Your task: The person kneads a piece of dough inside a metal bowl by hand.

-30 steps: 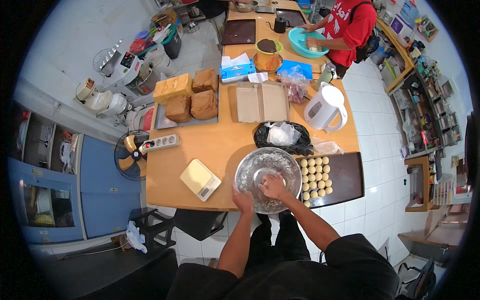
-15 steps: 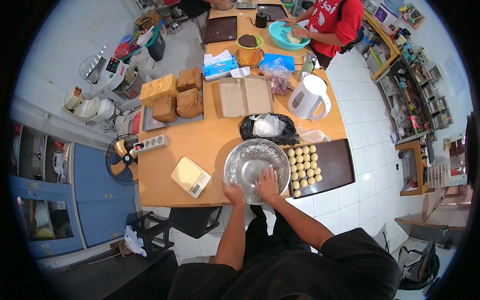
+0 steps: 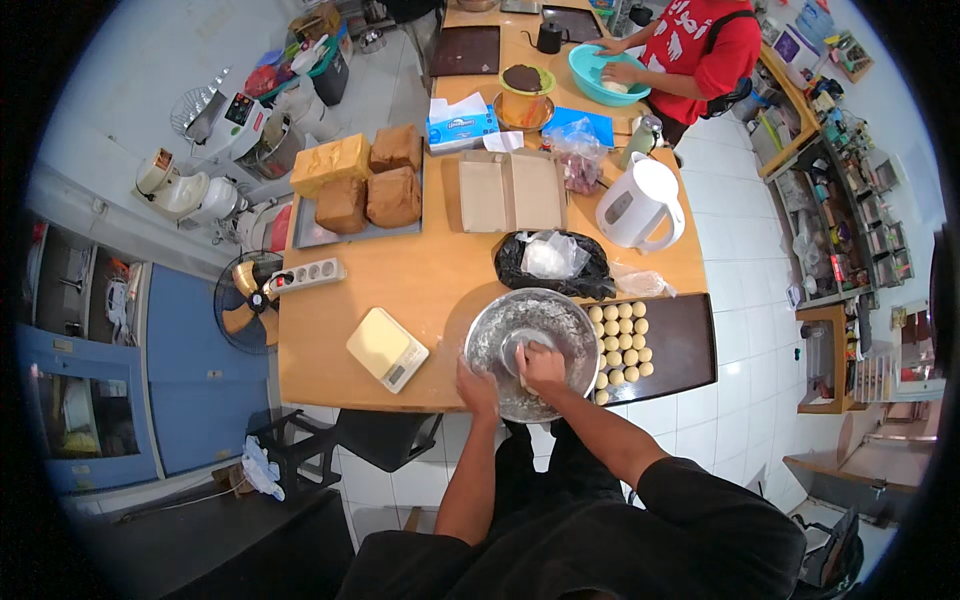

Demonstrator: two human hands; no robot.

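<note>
My left hand (image 3: 478, 392) grips the left rim of a steel mixing bowl (image 3: 520, 305), whose inside is dusted with white flour. Inside it, my right hand (image 3: 541, 366) has its fingers curled down against the bottom; whatever lies under them is hidden. Just right of the bowl, pale round dough balls (image 3: 625, 342) sit in rows on a dark tray (image 3: 685, 350). A cream kitchen scale (image 3: 380, 340) is to the left, and a black bag (image 3: 515, 265) holding a white bundle lies behind the bowl.
Loaves (image 3: 340, 205) on a tray, a power strip (image 3: 310, 273), an open carton (image 3: 485, 195) and a white kettle (image 3: 628, 205) share the wooden table (image 3: 310, 350). A co-worker in red (image 3: 700, 55) works in a turquoise bowl (image 3: 590, 65). A fan (image 3: 240, 310) stands left.
My right hand's fingers were spread in the bowl half a second ago and are now curled. My left hand stays on the rim. The whole view has shifted slightly.
</note>
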